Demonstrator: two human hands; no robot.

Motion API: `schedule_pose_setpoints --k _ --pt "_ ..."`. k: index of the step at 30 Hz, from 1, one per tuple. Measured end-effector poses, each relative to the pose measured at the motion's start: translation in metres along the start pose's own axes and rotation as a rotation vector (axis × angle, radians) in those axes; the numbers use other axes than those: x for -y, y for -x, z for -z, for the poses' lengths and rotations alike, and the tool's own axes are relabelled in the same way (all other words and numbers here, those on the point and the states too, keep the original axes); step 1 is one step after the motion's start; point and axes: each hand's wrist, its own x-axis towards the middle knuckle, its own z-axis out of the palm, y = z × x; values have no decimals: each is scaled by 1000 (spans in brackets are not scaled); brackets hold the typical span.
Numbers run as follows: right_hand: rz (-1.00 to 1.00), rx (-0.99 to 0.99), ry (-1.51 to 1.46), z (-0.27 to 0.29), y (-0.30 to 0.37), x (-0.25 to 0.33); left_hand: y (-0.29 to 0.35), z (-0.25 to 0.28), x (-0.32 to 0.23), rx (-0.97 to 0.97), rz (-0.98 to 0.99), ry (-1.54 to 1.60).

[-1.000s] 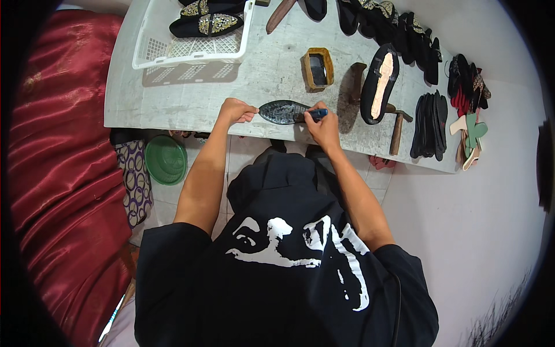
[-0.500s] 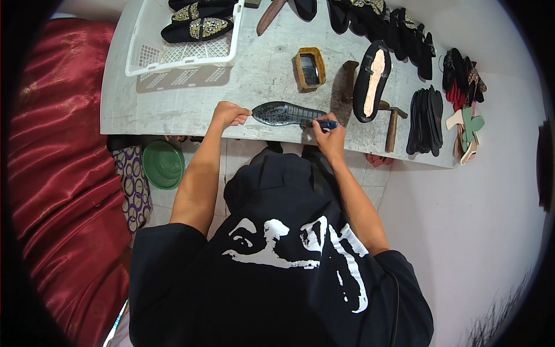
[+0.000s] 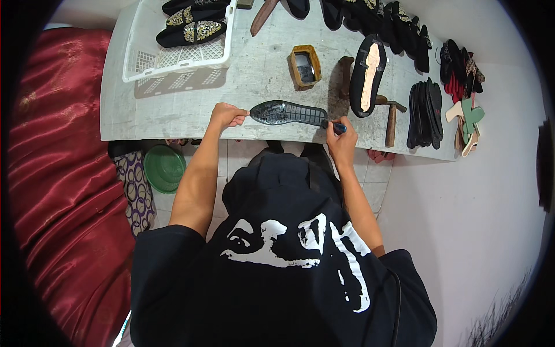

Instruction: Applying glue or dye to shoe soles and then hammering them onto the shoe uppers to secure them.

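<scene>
A black shoe sole point(image 3: 286, 113) lies flat near the front edge of the grey table point(image 3: 173, 110), its ridged side up. My left hand point(image 3: 226, 114) pinches the sole's left end. My right hand point(image 3: 340, 141) is at the sole's right end, closed on a small blue-handled tool point(image 3: 337, 126) whose tip touches the sole. A small yellowish tin point(image 3: 304, 66) with dark contents stands just behind the sole.
A white basket point(image 3: 179, 55) with embellished black shoes point(image 3: 193, 32) sits at the back left. A shoe with a tan insole point(image 3: 367, 75), a hammer point(image 3: 393, 118) and stacked black soles point(image 3: 425, 107) lie to the right. A green bowl point(image 3: 165, 168) and red cloth point(image 3: 52, 150) are below left.
My right hand has slid with the tool from the middle of the sole to its right end, uncovering more of it. My left hand has stayed on the left end.
</scene>
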Motion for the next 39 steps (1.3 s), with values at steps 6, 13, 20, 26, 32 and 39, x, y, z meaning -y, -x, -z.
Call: schedule_pose_setpoints --k 6,13,20,26,32,39 --pt "19 123 -241 -40 0 23 1 0 -2 5 -15 24" --pt "-7 65 -98 -13 3 -4 8 -4 -3 -35 -16 26" --pt "284 85 63 -42 -19 32 0 0 4 -11 -10 32" --pt "85 201 -263 -102 -42 52 7 -5 -5 -39 4 -4" --pt "-70 48 -100 -82 -41 24 -6 1 2 -23 42 25" --pt "-169 -97 -72 -43 -34 -7 -2 -1 -1 -27 19 6"
